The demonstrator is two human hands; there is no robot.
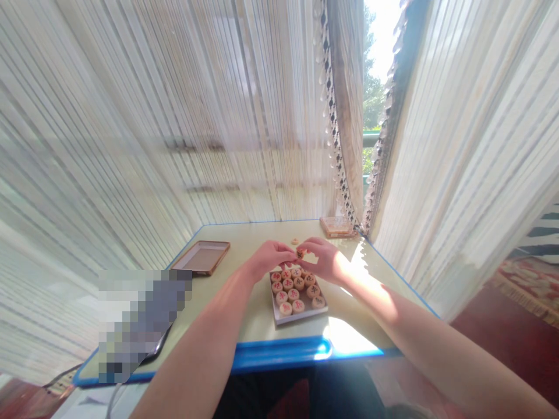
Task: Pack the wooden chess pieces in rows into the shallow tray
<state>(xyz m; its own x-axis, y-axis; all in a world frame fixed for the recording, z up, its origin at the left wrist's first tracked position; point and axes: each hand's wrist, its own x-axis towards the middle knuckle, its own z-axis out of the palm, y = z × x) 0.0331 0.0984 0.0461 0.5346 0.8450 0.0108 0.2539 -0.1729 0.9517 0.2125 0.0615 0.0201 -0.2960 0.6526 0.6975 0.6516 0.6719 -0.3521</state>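
Note:
A xiangqi piece with a dark character is pinched between the fingertips of both hands, above the far edge of a shallow box. My left hand has its fingers closed at the left side of the piece. From the right, my right hand closes thumb and fingers on the same piece. Below them, the open box holds several round pieces, red characters at the left and dark ones at the right. The box's far right part is partly hidden by my right hand. One loose piece lies beyond my hands.
A brown-rimmed shallow lid lies on the pale table at the left. A flat wooden case is at the back right. A pixelated patch covers a dark-edged device at the left. Curtains hang around the blue-edged table.

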